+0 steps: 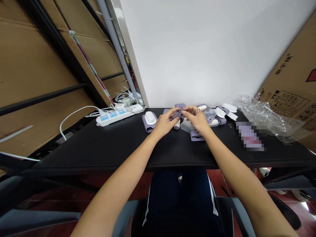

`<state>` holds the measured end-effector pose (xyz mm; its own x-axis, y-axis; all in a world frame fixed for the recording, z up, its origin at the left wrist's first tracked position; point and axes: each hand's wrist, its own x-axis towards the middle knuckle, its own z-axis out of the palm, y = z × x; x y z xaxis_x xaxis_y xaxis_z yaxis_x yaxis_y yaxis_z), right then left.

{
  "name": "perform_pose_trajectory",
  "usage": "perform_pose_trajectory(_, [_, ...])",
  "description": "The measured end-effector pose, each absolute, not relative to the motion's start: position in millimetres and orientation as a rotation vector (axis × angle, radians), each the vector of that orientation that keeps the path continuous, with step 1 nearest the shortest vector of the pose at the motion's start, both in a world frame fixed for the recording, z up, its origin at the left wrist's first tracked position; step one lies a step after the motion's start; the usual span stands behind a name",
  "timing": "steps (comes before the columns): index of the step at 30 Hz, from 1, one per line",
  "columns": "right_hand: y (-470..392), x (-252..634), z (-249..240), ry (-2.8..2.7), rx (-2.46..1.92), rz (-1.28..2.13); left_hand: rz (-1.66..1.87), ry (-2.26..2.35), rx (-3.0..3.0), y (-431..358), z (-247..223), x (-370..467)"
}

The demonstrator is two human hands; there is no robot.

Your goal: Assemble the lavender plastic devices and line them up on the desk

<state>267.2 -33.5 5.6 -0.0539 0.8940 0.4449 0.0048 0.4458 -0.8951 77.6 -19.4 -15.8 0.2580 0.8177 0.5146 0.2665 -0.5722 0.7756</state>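
Observation:
My left hand (165, 123) is closed in a pinch, fingertips around a small round purple-grey part (178, 113) with thin wire-like loops. Facing it, my right hand (197, 119) pinches close to the same part. A thin metal coil spring (203, 110) stretches rightward from the right fingers; their grip on it is partly hidden. Below the left fingertips lies a small white cylindrical piece (177, 125). Under the right wrist are a purple housing (197, 135) and a clear plastic piece (187, 125). A white-bristled brush head (150, 118) sits on a purple base left of my hands.
White brush pieces (229, 107) and purple parts (222, 120) cluster to the right, beside loose springs (230, 124). A crumpled clear bag (269, 115) lies before a carton (293, 79). A white power strip (119, 116) with cables is at the left on the black table (118, 148).

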Motion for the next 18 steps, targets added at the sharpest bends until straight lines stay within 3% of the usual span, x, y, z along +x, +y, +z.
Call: perform_pose_trajectory(18, [-28.8, 266.9, -1.8, -1.495, -0.915, 0.794, 1.270, 1.125, 2.095, -24.7, -12.4, 76.9])
